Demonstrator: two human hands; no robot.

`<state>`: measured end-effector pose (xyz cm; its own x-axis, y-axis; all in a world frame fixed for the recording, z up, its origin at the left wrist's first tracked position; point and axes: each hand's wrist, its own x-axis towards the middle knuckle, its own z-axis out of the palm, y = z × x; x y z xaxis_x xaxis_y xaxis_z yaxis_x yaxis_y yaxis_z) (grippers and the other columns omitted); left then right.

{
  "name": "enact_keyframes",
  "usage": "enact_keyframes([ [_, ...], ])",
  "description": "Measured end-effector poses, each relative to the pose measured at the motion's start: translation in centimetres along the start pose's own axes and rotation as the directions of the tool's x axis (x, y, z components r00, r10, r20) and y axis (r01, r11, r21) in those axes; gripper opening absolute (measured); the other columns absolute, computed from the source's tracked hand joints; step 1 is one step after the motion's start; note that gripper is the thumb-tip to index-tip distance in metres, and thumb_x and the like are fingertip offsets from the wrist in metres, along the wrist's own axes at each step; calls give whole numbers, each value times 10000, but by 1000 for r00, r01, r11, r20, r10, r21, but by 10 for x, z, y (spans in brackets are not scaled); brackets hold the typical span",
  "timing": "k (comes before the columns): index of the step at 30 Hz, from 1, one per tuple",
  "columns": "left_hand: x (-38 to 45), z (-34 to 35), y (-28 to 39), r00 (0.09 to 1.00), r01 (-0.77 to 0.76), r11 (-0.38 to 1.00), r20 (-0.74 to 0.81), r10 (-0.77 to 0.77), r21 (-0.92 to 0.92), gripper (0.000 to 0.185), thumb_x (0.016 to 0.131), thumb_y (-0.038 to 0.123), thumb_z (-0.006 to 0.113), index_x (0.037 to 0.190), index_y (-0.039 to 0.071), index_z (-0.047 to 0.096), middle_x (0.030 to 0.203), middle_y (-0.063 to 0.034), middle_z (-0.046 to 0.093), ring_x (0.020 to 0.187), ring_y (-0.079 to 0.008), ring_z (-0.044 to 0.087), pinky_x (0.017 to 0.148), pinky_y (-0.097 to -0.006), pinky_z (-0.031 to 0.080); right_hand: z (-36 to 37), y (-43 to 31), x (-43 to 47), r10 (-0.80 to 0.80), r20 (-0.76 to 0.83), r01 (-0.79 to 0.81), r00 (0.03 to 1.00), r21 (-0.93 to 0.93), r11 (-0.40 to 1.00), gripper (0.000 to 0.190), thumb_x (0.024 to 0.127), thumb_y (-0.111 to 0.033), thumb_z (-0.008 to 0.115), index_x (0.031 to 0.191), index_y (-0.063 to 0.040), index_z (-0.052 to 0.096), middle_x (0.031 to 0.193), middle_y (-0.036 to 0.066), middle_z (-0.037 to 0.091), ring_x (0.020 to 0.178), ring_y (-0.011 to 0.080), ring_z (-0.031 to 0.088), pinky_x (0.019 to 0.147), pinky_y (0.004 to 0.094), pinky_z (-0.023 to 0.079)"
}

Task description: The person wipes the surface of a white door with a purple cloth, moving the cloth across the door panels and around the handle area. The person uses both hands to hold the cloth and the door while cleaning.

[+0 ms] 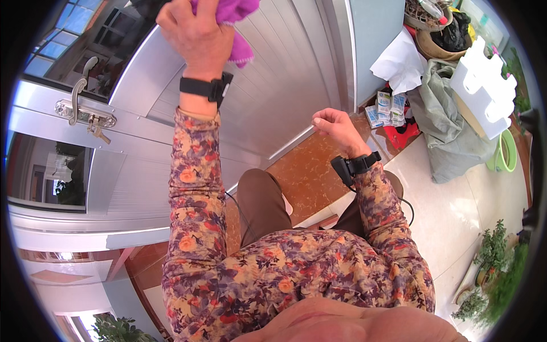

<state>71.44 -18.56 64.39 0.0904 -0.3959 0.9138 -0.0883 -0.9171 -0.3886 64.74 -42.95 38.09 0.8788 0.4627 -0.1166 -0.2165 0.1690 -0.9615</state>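
Note:
My left hand (201, 40) is shut on a purple cloth (239, 10), which hangs out past the fingers against the silver metal door (282, 81). A corner of the cloth dangles below the hand. In front of my right knee, my right hand (337, 128) hovers with loosely curled fingers and nothing visible in them. It touches neither the door nor the floor. The door's lever handle (79, 94) stands left of my left arm, with keys (98, 132) hanging from its lock plate. Dark glass panes (107, 47) are set in the door.
At the right are small boxes (384, 109) on a red bag (401, 132), a grey-green sack (444, 124), a white foam piece (483, 85) and a green bucket (507, 151). Potted plants (491, 248) stand lower right. A brown tiled threshold (303, 171) runs beneath me.

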Motion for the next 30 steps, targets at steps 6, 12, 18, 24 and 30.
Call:
enact_keyframes([
  [6, -1, 65, 59, 983, -107, 989, 161, 89, 105, 547, 771, 142, 660, 1315, 191, 624, 1396, -78, 501, 1388, -346, 387, 1068, -564, 310, 2, -2, 6, -32, -6, 32, 999, -2, 999, 240, 969, -221, 687, 1096, -18, 672, 978, 9, 677, 877, 91, 619, 785, 259, 490],
  [12, -76, 110, 117, 951, -181, 980, 266, 155, 78, 592, 693, 110, 723, 1241, 317, 629, 1300, 17, 512, 1270, -327, 424, 959, -520, 337, 4, 3, 3, -37, -37, 37, 999, -8, 999, 244, 964, -214, 700, 1086, -4, 674, 932, 5, 670, 830, 86, 596, 755, 259, 486],
  [18, -120, 117, 120, 882, -270, 959, 376, 284, -91, 515, 764, 130, 679, 1235, 326, 608, 1298, 36, 520, 1320, -280, 422, 934, -507, 322, 3, -2, 3, -26, -51, 25, 998, -16, 1000, 247, 957, -215, 702, 1079, -2, 672, 892, 0, 649, 807, 84, 579, 735, 255, 479],
  [24, -186, 70, 136, 623, 54, 892, 713, 322, -450, 519, 749, 96, 714, 1230, 278, 647, 1203, -34, 602, 1238, -276, 523, 971, -475, 387, -5, 4, 6, -101, -115, 95, 988, -55, 994, 250, 945, -189, 696, 1104, 2, 667, 925, 12, 656, 829, 89, 586, 726, 262, 486],
  [30, -213, 3, 124, 198, 894, -348, 946, -256, -281, 367, 978, 194, 645, 1265, -34, 615, 1204, -96, 674, 1052, -195, 672, 912, -325, 552, -9, 13, 11, -131, -302, 113, 944, -77, 991, 449, 927, -226, 718, 1285, 19, 602, 1192, 106, 638, 998, 157, 611, 790, 302, 525],
])
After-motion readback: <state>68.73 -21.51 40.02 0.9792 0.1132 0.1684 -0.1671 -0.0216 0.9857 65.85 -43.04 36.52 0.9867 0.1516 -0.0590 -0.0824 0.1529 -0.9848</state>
